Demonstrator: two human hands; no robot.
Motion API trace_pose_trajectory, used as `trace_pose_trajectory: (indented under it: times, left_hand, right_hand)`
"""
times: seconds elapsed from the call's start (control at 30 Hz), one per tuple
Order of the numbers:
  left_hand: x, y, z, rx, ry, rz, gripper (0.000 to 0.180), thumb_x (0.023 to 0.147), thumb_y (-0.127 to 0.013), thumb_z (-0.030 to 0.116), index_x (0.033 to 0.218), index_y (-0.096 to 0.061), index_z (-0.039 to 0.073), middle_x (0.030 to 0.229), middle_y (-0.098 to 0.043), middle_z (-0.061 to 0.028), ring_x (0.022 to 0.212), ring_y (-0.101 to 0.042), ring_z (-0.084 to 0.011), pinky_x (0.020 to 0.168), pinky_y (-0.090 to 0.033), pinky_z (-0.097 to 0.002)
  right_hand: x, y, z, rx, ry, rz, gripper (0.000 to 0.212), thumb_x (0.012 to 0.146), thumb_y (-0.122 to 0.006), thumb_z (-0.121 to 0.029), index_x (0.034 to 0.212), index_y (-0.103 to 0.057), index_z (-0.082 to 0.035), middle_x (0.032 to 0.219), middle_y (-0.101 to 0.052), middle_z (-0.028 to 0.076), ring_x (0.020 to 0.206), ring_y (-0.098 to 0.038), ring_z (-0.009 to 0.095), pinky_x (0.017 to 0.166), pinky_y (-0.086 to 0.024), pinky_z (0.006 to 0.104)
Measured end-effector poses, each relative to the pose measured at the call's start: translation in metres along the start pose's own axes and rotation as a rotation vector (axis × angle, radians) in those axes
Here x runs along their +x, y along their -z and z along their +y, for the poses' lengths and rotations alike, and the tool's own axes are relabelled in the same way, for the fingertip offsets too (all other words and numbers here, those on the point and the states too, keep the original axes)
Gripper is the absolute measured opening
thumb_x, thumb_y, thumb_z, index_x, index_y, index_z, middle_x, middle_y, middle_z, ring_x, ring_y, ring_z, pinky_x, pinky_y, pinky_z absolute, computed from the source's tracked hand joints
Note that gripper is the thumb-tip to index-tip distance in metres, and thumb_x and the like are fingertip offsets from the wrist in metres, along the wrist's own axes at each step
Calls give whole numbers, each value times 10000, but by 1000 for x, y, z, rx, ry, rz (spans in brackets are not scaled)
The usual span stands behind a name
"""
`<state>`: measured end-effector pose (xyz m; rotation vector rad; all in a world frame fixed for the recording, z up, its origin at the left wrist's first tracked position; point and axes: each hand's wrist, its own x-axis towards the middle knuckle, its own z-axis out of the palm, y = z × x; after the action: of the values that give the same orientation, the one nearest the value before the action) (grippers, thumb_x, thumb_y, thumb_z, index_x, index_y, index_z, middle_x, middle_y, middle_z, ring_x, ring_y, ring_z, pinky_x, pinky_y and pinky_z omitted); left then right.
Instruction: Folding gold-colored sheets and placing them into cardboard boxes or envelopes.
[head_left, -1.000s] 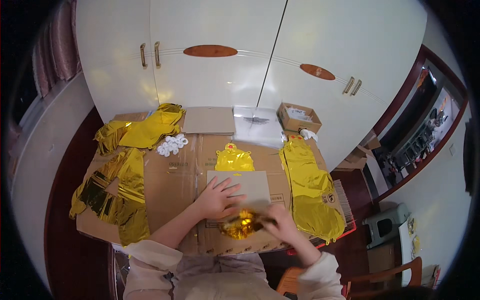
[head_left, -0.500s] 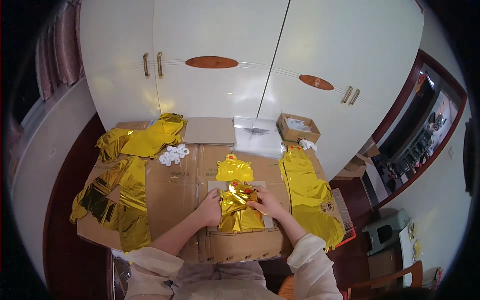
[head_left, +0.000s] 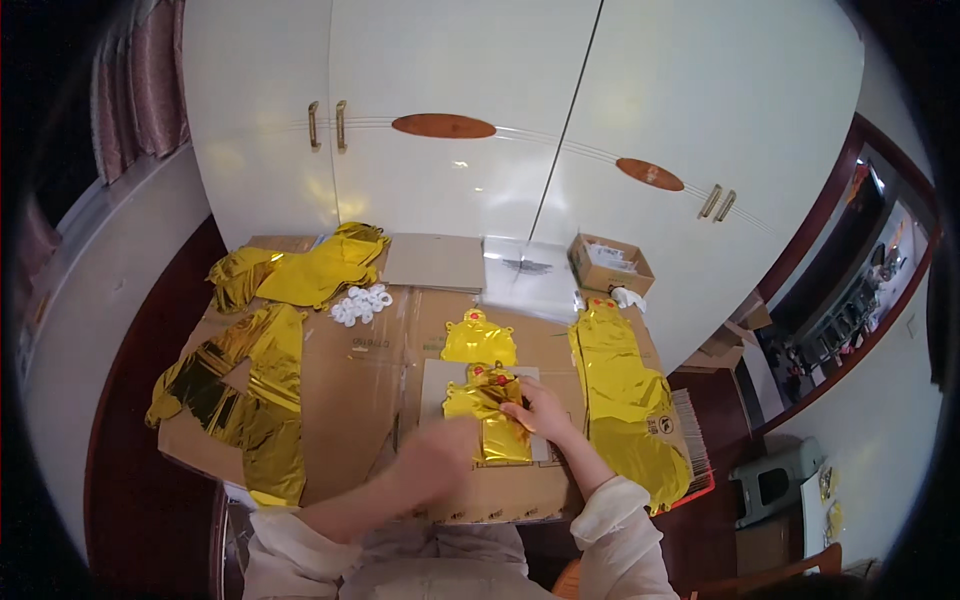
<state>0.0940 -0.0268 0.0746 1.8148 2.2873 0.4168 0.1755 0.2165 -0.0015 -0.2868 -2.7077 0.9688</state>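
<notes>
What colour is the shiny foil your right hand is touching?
The shiny foil is gold with red spots, clearest in the head view.

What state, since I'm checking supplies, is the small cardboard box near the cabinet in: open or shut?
Open: the small cardboard box has no lid across its top, and white items show inside.

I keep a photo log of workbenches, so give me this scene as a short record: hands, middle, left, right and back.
Left hand: blurred, above the table's near part; grip unclear
Right hand: holding the right side of a foil piece
Middle: that piece, gold with red spots, over a grey card; second foil beyond
Left: gold sheets, white rings
Right: gold stack
Back: grey board, clear plastic, small box
</notes>
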Motion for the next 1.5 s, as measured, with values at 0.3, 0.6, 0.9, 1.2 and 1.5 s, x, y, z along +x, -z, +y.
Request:
trace_pose_trajectory:
  times: [0.3, 0.6, 0.9, 1.2, 1.5]
  left_hand:
    - [-8, -90, 4, 168, -367, 211, 734, 901, -522, 599, 1395, -488, 57, 1457, -474, -99, 1350, -415, -318, 1054, -286, -663]
    - [-9, -89, 7, 211, -168, 127, 761, 844, -508, 694, 1451, -451, 239, 1539, -364, -61, 1405, -222, -511, 956, -162, -843]
    - [-11, -87, 10, 209, -100, 94, 761, 845, -472, 725, 1469, -422, 292, 1578, -302, -56, 1398, -183, -563, 934, -77, -876]
    - [-23, -90, 16, 218, -116, 119, 792, 832, -458, 767, 1476, -400, 310, 1561, -322, -56, 1367, -229, -576, 916, -138, -876]
    - [-72, -92, 48, 147, -132, 51, 786, 810, -499, 756, 1458, -428, 316, 1544, -343, -38, 1360, -237, -558, 923, -200, -851]
  right_hand:
    - [2, -1, -2, 14, 48, 36, 339, 840, -719, -230, 1110, -654, -37, 1144, -623, 160, 1027, -610, 360, 873, -497, 409]
    - [4, -5, 3, 33, 83, 62, 318, 832, -730, -241, 1050, -656, -22, 1040, -646, 155, 952, -625, 358, 816, -505, 405]
    - [22, -2, 24, -203, 312, 126, 512, 863, -682, -420, 1212, -630, -50, 1230, -606, 174, 1142, -549, 391, 1008, -410, 473]
    - [30, 18, 3, -211, 272, -99, 597, 885, -643, -456, 1236, -595, 25, 1217, -611, 219, 1127, -570, 390, 984, -458, 436]
    - [-24, 22, -19, -268, 361, -117, 530, 866, -667, -435, 1119, -656, 30, 1157, -634, 185, 1068, -588, 361, 945, -472, 426]
